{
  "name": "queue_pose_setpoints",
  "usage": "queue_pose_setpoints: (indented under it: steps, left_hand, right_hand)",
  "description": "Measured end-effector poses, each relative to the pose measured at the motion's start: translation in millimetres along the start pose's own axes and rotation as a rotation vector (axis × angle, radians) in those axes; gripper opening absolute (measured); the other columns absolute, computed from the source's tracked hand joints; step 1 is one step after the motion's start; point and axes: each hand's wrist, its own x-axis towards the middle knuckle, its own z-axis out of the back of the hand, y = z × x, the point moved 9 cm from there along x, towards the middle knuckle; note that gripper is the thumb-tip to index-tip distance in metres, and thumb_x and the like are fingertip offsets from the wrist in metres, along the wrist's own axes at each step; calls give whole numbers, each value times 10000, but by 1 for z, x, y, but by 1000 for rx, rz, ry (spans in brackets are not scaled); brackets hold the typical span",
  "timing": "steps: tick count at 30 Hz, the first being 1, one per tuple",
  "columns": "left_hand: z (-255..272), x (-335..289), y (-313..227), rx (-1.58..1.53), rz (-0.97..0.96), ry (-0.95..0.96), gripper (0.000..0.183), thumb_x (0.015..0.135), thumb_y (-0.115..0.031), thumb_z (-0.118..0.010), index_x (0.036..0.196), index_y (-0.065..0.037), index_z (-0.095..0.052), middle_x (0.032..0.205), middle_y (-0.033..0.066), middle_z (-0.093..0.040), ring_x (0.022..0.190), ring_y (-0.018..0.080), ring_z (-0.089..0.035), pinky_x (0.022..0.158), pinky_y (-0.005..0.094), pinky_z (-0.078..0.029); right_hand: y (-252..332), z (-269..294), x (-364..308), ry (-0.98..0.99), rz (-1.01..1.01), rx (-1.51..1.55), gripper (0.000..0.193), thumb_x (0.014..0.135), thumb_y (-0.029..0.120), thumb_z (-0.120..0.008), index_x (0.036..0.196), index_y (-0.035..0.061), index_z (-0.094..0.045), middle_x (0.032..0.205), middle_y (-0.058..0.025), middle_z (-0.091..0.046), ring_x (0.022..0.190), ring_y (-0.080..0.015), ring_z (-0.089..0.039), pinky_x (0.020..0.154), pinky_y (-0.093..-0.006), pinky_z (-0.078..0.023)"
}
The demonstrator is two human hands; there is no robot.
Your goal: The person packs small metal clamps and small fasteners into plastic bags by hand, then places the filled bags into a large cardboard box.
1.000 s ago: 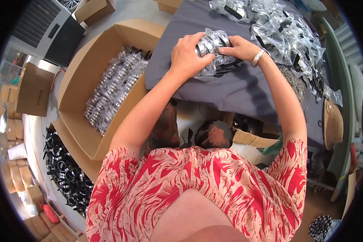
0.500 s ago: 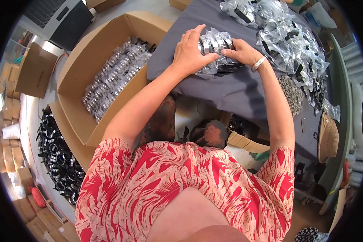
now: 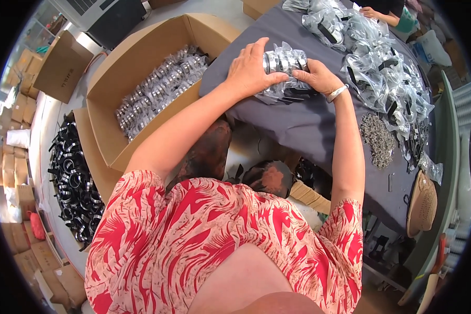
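A short row of shiny metal rings in clear plastic wrap (image 3: 285,62) lies on the grey-covered table, with black strips showing beneath it. My left hand (image 3: 250,69) is curved round the row's left end, thumb toward the near side. My right hand (image 3: 320,78), with a silver bracelet at the wrist, grips the right end. Both thumbs point inward along the near side. To the left, a large open cardboard box (image 3: 102,97) holds several rows of the same wrapped rings (image 3: 159,91).
Bagged rings with black strips (image 3: 371,47) are heaped at the table's far right, where another person's hand (image 3: 370,11) reaches in. Small metal parts (image 3: 378,140) and a straw hat (image 3: 423,204) lie nearer. Black ring parts (image 3: 73,178) fill a spot left of the box.
The view has shifted, so the table and box sit a little further right and the other person's hand shows more. Both my hands keep their hold on the row of rings.
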Motion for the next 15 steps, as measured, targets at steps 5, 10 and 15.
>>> queue_pose_setpoints:
  steps: [5,10,15]
  left_hand:
    - [-9,7,3,172,223,409,846,681,-533,-658,1236,-2,-306,1053,230,-543,945,381,-560,791,426,-455]
    - [-22,7,16,-27,233,332,729,690,-494,-670,1107,18,-361,949,245,-591,932,374,-577,763,430,-468]
    - [-6,-7,23,-173,292,224,749,656,-410,-695,1166,40,-383,952,265,-583,898,391,-575,777,420,-457]
  right_hand:
    - [7,6,-1,-44,12,-111,413,796,316,-647,901,-74,-562,750,-94,-611,689,-126,-504,637,-302,-437]
    - [4,3,9,108,-54,-124,317,802,233,-629,934,-51,-575,816,-68,-619,730,-112,-512,676,-284,-439]
    - [17,-15,9,170,-45,3,281,806,139,-590,1031,-26,-559,942,-34,-606,834,-103,-522,774,-273,-430]
